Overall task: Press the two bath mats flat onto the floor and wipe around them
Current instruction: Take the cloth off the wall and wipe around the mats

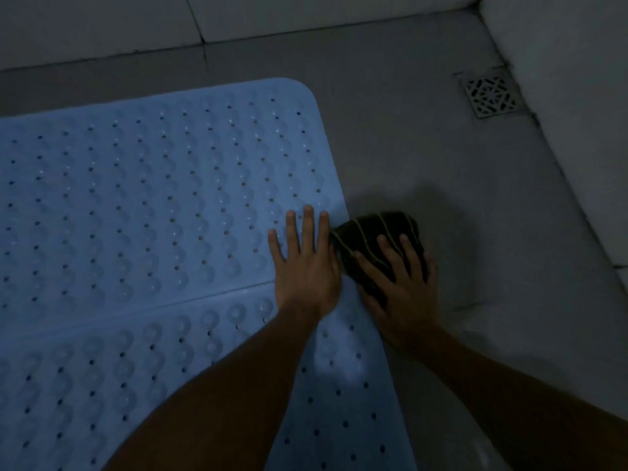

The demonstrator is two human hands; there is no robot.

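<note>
Presently I note the left hand (307,263) flat, fingers straight, on the far mat (153,198) by its right edge, the near mat (102,385) adjoining. My right hand (401,283) presses the cloth (370,232) onto the floor (441,171); I advise firm pressure, wiping close along the edge.

txt: none legible | labels/brands/nos: none | dim frame

Mat (153,198) rubbery, bumpy; cloth (370,232) ribbed; floor (407,147) matt
</note>
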